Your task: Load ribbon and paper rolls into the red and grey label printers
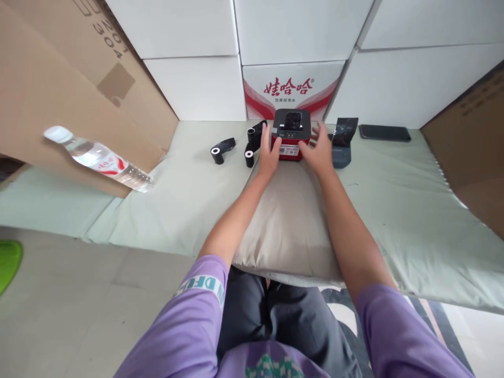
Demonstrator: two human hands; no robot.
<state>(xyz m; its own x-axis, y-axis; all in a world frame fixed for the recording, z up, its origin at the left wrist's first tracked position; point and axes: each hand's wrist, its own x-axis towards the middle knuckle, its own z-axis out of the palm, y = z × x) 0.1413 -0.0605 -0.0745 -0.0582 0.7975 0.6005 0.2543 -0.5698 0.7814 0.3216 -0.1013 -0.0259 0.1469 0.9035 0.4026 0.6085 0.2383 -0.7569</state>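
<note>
A small red and black label printer (292, 131) stands at the back of the covered surface, with dark film showing at its top slot and a white label on its front. My left hand (270, 157) is against its left side, the thumb at the front left corner. On the other side my right hand (319, 153) has its thumb on the front right and its fingers curved along the side. Both hands hold the printer between them. Rolls of black film (249, 156) lie just left of my left hand. Right of my right hand is a dark blue-grey device (341, 156) with black film sticking up.
Another black roll (216, 154) lies farther left. A dark phone (385, 133) rests at the back right. A water bottle (103, 160) lies tilted by a cardboard box (129, 113). White boxes (295, 31) form a wall behind; another cardboard box (468, 142) stands right.
</note>
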